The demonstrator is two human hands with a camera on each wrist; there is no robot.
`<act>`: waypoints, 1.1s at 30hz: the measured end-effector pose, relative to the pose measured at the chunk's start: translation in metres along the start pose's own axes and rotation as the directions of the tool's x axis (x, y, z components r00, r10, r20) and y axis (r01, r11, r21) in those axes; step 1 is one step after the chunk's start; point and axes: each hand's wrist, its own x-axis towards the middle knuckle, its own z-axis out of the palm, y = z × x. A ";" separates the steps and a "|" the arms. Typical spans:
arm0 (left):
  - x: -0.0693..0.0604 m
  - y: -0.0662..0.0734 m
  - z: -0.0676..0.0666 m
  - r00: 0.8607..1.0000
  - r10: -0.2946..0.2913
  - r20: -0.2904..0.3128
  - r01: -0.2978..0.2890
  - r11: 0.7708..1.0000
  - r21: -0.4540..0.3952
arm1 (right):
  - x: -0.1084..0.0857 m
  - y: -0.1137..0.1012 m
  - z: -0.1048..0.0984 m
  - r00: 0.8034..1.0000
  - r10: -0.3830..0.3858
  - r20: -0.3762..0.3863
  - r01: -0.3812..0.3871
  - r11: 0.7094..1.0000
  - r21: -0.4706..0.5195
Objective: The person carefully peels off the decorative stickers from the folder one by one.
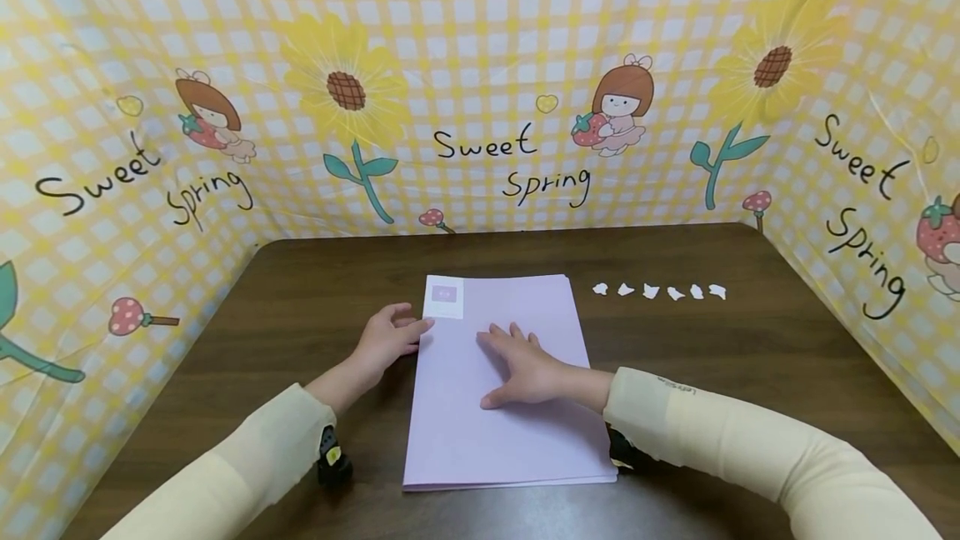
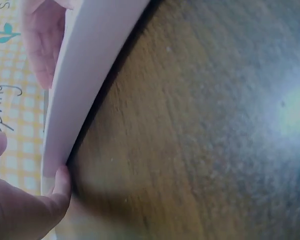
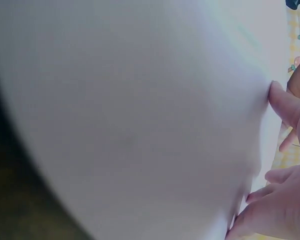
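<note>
A lilac sheet stack or folder [image 1: 517, 440] lies flat on the table, longer from front to back than it is wide. A white label with a small purple square [image 1: 444, 297] is at its far left corner. My right hand [image 1: 525, 365] rests on the lilac surface with fingers spread. At the left edge, near the label, my left hand [image 1: 388, 338] touches the edge; in the left wrist view one digit [image 2: 62, 182] meets it. The right wrist view is mostly filled by the pale surface [image 3: 130, 120], with right-hand fingertips [image 3: 275, 90] on it.
Several small white torn-looking scraps [image 1: 651, 292] lie in a row right of the lilac stack. The dark wooden table [image 1: 750, 340] ends at a yellow checked cloth [image 1: 480, 48] hung behind and at both sides.
</note>
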 end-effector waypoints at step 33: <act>-0.006 0.014 -0.001 0.987 0.030 0.161 0.047 0.890 -0.454 | -0.009 -0.009 -0.013 0.999 -0.038 -0.023 0.040 0.995 0.095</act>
